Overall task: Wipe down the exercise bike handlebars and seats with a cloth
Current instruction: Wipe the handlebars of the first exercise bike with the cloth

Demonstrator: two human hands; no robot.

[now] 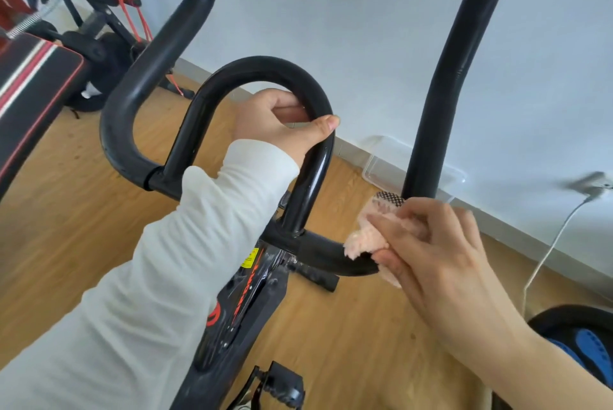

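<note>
While my left hand (282, 124) curls closed around the one black centre loop (265, 68) of the handlebars, my right hand (431, 244) pinches one peach cloth (368, 240) against the lower right bend (331, 257). Two upright grips (454, 84) rise on either side. One pedal (285, 386) shows below, above the wooden floor (66, 227).

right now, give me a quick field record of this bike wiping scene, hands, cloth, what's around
left hand: left hand gripping the centre loop bar
right hand: right hand pressing a cloth against the bar
cloth: pink cloth, bunched at the bend of the right handlebar
left handlebar: left handlebar, untouched
floor: wooden floor
nearby: weight bench on the left, clear plastic box by the wall
seat: cannot tell
</note>
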